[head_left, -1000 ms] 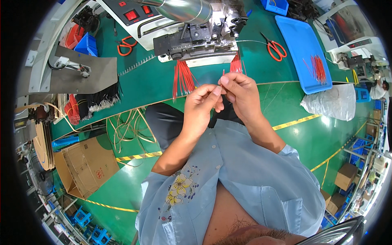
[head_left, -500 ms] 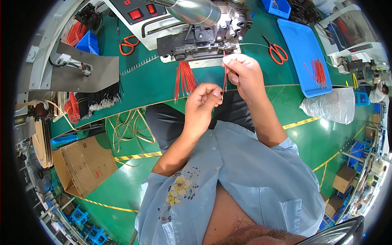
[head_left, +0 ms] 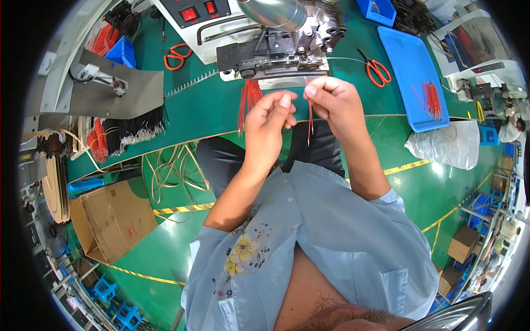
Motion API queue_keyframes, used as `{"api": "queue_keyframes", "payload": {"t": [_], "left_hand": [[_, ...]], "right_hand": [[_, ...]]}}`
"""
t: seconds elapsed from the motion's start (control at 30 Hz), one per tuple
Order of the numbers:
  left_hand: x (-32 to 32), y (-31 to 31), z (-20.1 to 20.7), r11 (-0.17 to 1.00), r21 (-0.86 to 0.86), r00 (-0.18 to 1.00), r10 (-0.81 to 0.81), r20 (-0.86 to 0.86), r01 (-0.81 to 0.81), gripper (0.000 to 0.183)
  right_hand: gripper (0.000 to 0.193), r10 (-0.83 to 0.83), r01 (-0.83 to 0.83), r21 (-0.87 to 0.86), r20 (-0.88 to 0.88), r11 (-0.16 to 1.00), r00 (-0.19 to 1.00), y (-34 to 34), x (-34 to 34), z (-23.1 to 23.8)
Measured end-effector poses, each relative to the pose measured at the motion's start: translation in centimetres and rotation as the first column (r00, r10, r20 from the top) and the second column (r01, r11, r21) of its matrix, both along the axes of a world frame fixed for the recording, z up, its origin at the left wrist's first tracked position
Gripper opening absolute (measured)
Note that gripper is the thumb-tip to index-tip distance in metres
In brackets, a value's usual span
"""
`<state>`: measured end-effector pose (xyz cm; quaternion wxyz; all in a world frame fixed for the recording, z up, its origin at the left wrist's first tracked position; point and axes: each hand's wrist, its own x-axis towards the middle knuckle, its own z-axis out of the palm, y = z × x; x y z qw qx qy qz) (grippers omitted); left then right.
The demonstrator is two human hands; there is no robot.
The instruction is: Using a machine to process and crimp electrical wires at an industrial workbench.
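My right hand [head_left: 339, 105] is closed in a pinch round a few thin red wires [head_left: 310, 129]. Their upper tips point at the front of the crimping machine [head_left: 270, 55], and their lower ends hang free below my fingers. Close by on the left, my left hand [head_left: 266, 124] has its thumb pressed against the forefinger; whatever may be between them is too small to make out. Behind that hand, a bunch of red wires [head_left: 249, 99] hangs down at the machine's front edge. A strip of metal terminals [head_left: 190, 84] runs into the machine from the left.
Orange-handled scissors [head_left: 378, 73] and a blue tray [head_left: 408, 60] with red wires lie to the right. Another orange-handled pair [head_left: 176, 57] lies left of the machine. Black wire bundles [head_left: 138, 129] sit at the left table edge, above a cardboard box [head_left: 118, 220] on the floor.
My left hand has moved up from the lower ends of the wires, which now swing free. My right hand has shifted slightly down and right, still pinching the red wires.
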<state>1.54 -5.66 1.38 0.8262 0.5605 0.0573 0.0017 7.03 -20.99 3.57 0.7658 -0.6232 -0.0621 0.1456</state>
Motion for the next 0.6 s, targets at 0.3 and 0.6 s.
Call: {"api": "queue_keyframes", "payload": {"t": [0.3,0.6], "left_hand": [[-0.6,0.9,0.8,0.988,-0.106,0.994,-0.106,0.035,0.109,0.018],[-2.9,0.8,1.4,0.971,-0.204,0.992,-0.119,0.045,0.126,0.014]], "right_hand": [[0.016,0.097,-0.053,-0.216,0.198,0.975,0.975,-0.6,-3.7,1.2],[0.016,0.168,-0.113,-0.270,0.192,0.956,0.967,-1.0,-5.8,2.0]]}}
